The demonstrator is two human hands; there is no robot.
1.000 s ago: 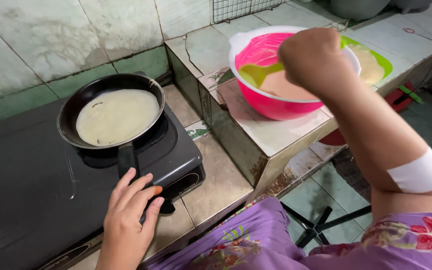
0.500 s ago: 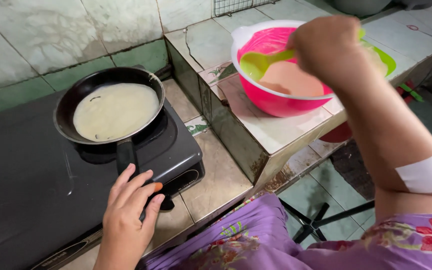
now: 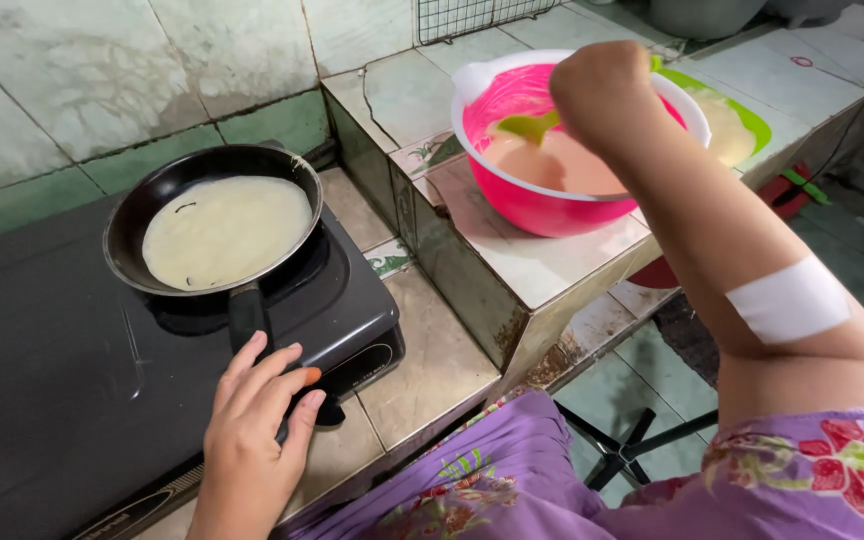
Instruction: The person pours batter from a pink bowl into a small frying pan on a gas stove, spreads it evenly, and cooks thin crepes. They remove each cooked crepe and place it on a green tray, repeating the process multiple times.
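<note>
On the black stove (image 3: 42, 400) at the left end of the tiled bench (image 3: 432, 350), a black frying pan (image 3: 207, 215) holds a thin pale crepe (image 3: 224, 228). Your left hand (image 3: 257, 420) rests at the bench's front edge, its grip loosely curled over the pan handle (image 3: 247, 315). To the right, on the raised ledge, your right hand (image 3: 602, 90) has its grip closed on a green ladle (image 3: 532, 125) dipped in a pink bowl (image 3: 542, 200) of batter.

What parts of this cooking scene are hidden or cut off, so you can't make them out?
All in the head view:
- Ladle: its handle is hidden inside the right hand.
- Pan handle: its end lies under the left hand.
- Stove: cut off by the left and bottom edges.
- Green plate: mostly hidden behind the pink bowl and the arm.
</note>
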